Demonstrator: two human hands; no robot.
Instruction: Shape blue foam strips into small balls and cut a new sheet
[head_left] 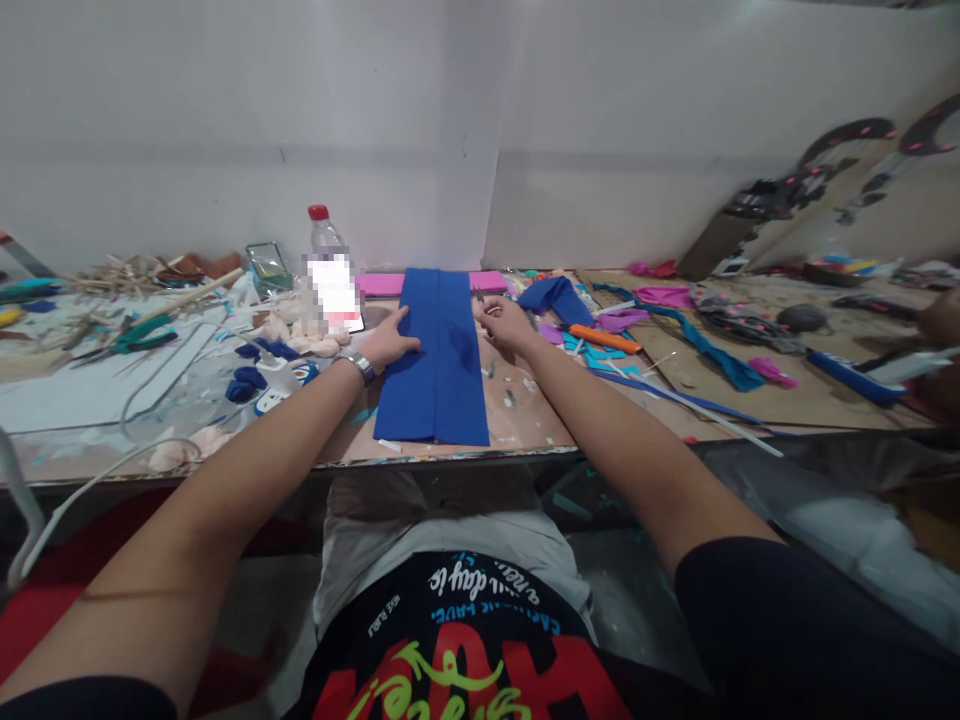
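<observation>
A long blue sheet (454, 370), felt- or foam-like with a seam or fold down its middle, lies lengthwise from the table's front edge toward the wall. My left hand (391, 340) rests on its left edge, thumb and fingers apart, pressing nothing but the sheet. Just past the right edge is my right hand (504, 322), its fingers curled together. A small dark tip shows at those fingers; what it belongs to is too small to tell. Pink strips (382, 285) lie crosswise at the back, partly covered by the blue sheet.
Left of the sheet stand a red-capped bottle (319, 225) and a lit phone screen (334, 290). Green-handled pliers (146, 338) lie farther left. At right are an orange cutter (604, 338), a folded blue piece (556, 297) and coloured scraps. A wall closes the back.
</observation>
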